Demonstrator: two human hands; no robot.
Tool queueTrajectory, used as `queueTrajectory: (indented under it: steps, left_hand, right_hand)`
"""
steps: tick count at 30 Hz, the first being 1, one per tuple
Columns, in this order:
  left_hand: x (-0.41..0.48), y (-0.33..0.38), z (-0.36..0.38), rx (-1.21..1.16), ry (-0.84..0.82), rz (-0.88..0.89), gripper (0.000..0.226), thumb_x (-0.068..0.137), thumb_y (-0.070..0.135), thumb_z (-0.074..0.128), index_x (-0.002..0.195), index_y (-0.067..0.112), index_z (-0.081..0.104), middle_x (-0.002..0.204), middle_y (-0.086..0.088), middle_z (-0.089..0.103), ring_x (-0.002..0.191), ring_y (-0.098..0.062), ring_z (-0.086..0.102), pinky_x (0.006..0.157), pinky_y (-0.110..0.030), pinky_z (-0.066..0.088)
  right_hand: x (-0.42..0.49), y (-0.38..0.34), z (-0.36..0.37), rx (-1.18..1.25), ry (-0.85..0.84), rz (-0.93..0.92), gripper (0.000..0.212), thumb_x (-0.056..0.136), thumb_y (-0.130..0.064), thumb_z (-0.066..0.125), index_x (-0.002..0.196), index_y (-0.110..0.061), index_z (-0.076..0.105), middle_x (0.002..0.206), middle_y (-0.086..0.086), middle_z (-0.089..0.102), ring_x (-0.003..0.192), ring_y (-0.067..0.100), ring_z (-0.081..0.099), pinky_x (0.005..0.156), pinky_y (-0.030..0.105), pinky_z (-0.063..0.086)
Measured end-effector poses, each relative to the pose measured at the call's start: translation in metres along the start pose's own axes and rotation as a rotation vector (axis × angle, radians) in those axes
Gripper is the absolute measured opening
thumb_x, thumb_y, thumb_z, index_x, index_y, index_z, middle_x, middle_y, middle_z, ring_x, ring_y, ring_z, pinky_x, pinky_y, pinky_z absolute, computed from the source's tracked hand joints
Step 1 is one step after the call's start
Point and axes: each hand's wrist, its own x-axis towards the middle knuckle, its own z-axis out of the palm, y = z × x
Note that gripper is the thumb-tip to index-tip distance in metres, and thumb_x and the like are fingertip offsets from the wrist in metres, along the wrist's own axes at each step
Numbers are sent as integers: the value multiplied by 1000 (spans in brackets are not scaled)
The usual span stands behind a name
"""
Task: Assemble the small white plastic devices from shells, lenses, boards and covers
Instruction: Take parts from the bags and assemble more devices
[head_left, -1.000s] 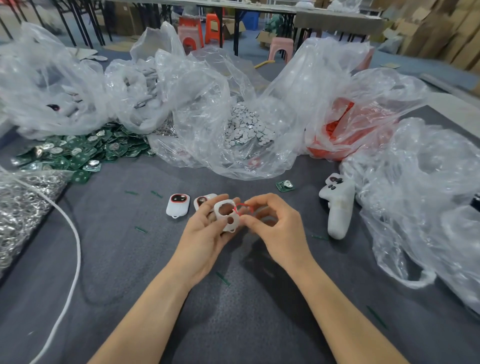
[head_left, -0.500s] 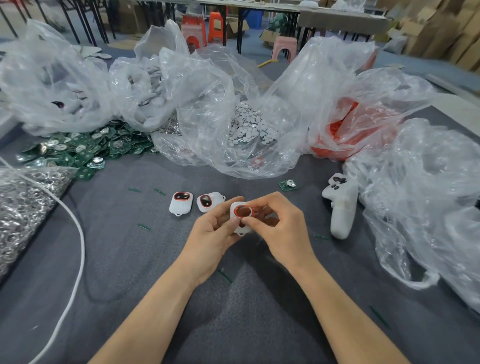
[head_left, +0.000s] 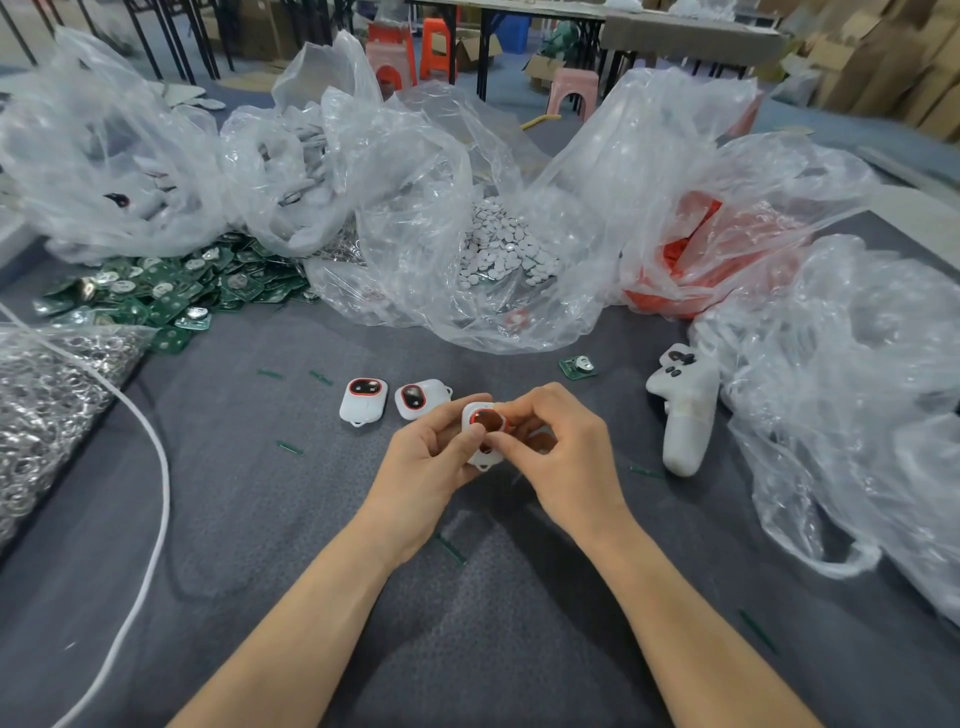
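Fingers of left hand (head_left: 426, 462) & right hand (head_left: 566, 457) pinch white shell (head_left: 480, 434), lower half hidden.

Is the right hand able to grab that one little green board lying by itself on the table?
Probably yes, but not right away. The green board lies alone on bare table just beyond the right hand, nothing between. That hand is busy pinching the white shell with the left hand.

Lower half of white shell (head_left: 480, 451) hidden behind fingers at frame centre; bag contents upper left blurred by plastic (head_left: 130, 171).
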Motion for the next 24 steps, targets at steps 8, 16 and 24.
queueTrajectory:
  steps: [8,16,24]
  left_hand:
    - [-1,0,2,24,24,18,25,96,4,48,113,15,62,101,-4,73,98,-18,66,87,-32,56]
    - [0,-3,0,50,65,81,19,92,16,53,107,14,65,93,-4,75,89,-14,69,80,-31,57]
    - [1,-4,-3,-3,47,90,30,81,25,56,106,10,65,95,-7,74,91,-19,67,84,-38,55]
  right_hand:
    - [0,0,1,-7,23,-17,14,74,-7,80,84,-10,71,81,1,61,69,9,59,63,16,48]
    - [-2,-1,6,-18,48,-114,14,74,-11,81,85,-12,73,81,0,62,67,10,60,60,23,50]
    - [-2,5,9,46,42,-116,16,72,-12,82,82,-8,70,80,-1,60,67,4,55,63,13,43]
